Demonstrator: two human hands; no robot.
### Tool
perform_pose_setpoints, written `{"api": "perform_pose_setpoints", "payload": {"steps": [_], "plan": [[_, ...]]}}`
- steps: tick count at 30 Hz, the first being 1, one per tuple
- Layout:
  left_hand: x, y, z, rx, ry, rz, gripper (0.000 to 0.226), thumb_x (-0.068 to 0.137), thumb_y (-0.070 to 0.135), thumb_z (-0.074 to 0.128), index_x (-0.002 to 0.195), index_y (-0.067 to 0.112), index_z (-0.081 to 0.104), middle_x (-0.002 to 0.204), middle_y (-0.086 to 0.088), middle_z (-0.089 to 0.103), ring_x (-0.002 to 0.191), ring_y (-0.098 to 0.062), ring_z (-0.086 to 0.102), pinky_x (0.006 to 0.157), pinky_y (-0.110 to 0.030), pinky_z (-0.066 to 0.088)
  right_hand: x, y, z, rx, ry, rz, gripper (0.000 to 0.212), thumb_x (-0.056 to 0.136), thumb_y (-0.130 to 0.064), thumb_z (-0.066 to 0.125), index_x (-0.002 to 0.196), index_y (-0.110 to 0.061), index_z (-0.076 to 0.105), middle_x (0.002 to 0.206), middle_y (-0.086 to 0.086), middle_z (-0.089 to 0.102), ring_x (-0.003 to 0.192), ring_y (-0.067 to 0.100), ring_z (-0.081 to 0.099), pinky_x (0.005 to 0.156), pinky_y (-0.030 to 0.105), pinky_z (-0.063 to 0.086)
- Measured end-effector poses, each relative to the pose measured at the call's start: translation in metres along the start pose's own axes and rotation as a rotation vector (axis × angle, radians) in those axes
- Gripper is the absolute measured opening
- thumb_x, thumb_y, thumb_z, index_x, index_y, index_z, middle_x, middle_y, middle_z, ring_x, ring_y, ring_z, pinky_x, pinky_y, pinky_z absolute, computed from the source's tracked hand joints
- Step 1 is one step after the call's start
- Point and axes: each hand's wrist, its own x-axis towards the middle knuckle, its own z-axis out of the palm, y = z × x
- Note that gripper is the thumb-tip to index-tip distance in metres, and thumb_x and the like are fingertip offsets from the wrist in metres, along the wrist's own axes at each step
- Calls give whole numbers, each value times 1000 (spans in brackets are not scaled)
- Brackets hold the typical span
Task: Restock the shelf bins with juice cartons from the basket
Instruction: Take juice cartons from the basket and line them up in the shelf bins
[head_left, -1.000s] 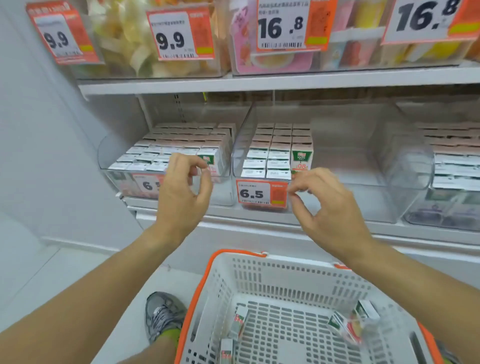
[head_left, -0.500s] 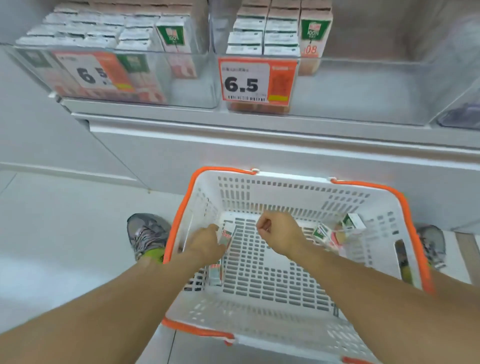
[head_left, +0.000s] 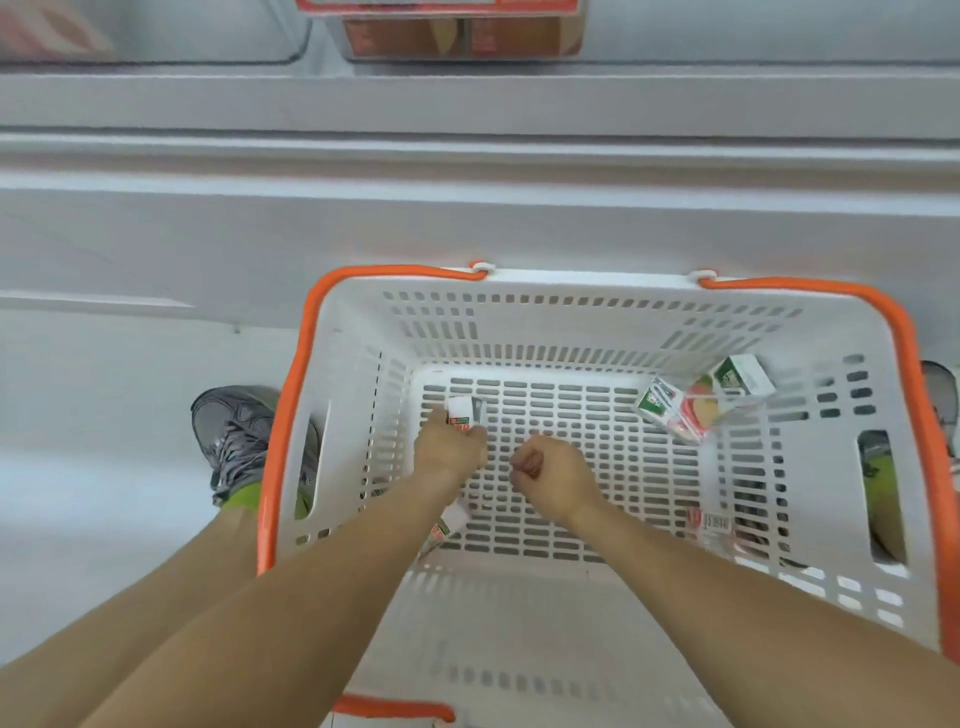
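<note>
A white basket (head_left: 571, 312) with orange handles stands on the floor below me. Both hands reach down into it. My left hand (head_left: 449, 449) is closed around a small white juice carton (head_left: 462, 413) near the basket's left side. My right hand (head_left: 553, 473) hovers beside it with fingers curled shut and nothing visible in them. A second carton (head_left: 449, 525) lies partly hidden under my left forearm. Two shrink-wrapped cartons (head_left: 701, 397) lie in the far right corner. The clear shelf bins (head_left: 462, 39) show only at the top edge.
The white shelf base (head_left: 467, 171) runs across just beyond the basket. My grey shoe (head_left: 236, 436) stands on the pale floor left of the basket; the other foot shows through the basket's right wall. A barcode label (head_left: 714, 522) lies on the basket floor.
Both hands dropped from the shelf bins into the basket as my view tilted down. My left hand closed on a carton at the left; the right hand stays curled beside it.
</note>
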Motion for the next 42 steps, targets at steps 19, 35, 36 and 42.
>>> {"api": "perform_pose_setpoints", "payload": {"steps": [19,35,36,42], "plan": [[-19,-44,-44,869,-523,292,85,91,18,66,155,42,16,163,-9,12,139,-30,41,105,-36,40,-4,-12,24,224,22,169,67,81,-61,67,134,-30,39,96,-7,60,81,15,66,72,31,52],[-12,-63,-33,363,-369,139,37,101,42,49,83,11,56,83,-2,58,81,-21,63,68,-29,46,-19,19,1,445,94,165,15,95,-33,60,107,-27,54,98,2,68,81,16,68,70,40,63],[-12,-64,-33,406,-384,161,41,95,52,53,90,12,60,82,1,60,78,-18,62,67,-28,46,-20,21,-1,421,79,176,18,95,-34,60,109,-25,55,99,2,68,82,18,69,72,42,63],[-16,-63,-30,284,-364,141,34,88,35,72,114,13,65,95,-2,66,76,-14,64,61,-26,53,-32,21,-8,314,-47,194,35,91,-37,59,117,-14,56,97,7,71,82,23,71,76,45,62]]}}
